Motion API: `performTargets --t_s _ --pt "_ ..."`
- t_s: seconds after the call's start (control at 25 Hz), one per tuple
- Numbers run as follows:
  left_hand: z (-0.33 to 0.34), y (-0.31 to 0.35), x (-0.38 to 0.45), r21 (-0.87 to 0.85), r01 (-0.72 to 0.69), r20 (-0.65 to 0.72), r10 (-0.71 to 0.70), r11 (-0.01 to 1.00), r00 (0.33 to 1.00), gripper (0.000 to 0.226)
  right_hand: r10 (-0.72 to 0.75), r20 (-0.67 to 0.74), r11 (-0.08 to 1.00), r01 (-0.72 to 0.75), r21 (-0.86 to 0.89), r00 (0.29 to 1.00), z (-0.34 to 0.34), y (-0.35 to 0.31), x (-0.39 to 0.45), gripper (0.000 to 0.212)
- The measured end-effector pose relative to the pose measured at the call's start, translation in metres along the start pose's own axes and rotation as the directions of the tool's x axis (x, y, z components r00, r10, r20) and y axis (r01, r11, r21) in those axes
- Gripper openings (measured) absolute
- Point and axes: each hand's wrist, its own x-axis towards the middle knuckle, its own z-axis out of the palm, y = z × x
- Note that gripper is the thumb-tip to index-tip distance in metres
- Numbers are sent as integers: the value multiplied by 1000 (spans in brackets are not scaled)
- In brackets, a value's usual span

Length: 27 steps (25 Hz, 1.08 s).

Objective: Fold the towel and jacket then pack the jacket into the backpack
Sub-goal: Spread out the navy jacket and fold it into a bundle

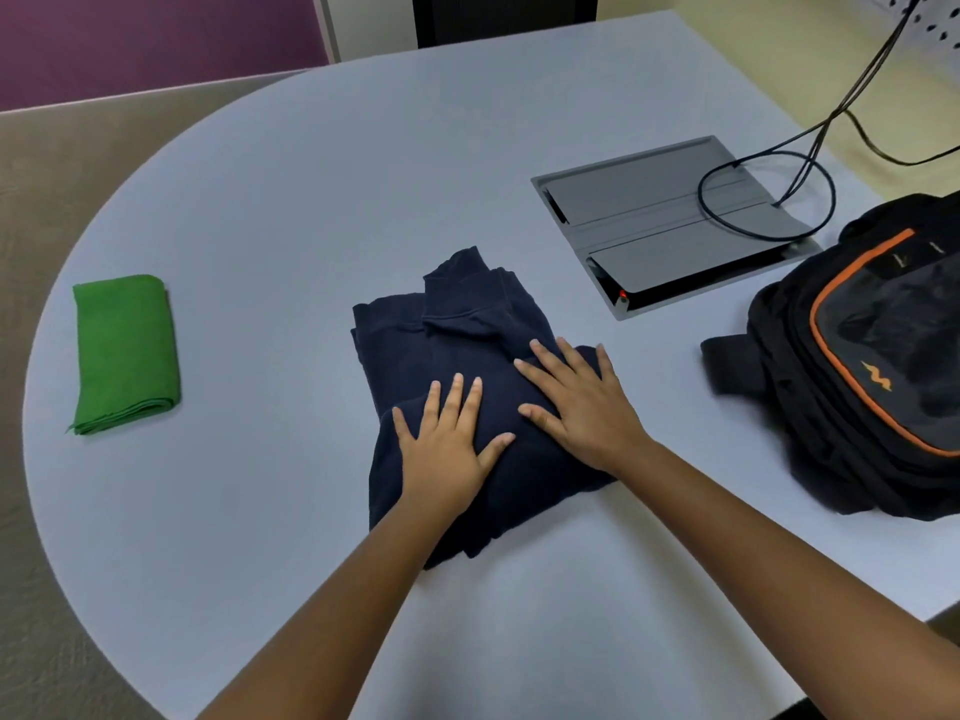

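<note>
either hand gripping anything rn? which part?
Nothing gripped. Left hand and right hand lie flat, fingers straight, pressing the near half of the folded jacket.

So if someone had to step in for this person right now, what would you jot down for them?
Hands: left hand and right hand both lie flat, fingers straight, pressing on the navy jacket.
Where: the jacket sits folded mid-table; the green towel lies folded at the left; the black and orange backpack lies at the right edge, apart from the jacket.
Done: towel folded, jacket looks folded.
Left: lift the jacket and pack it into the backpack; whether its zip is open cannot be told.
</note>
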Motion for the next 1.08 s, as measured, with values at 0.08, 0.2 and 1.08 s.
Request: performTargets --t_s 0.08,0.2,1.08 --pt "0 -4 -1 -5 -9 5 9 1000 1000 90 61 34 997 -62 39 998 4 2 3 81" --pt "-1 -6 0 -49 -28 12 29 998 1000 98 100 75 990 -107 88 992 4 3 9 79" --pt "3 -12 -82 182 -161 158 132 970 979 120 -208 166 960 233 -153 964 9 -2 -58 118"
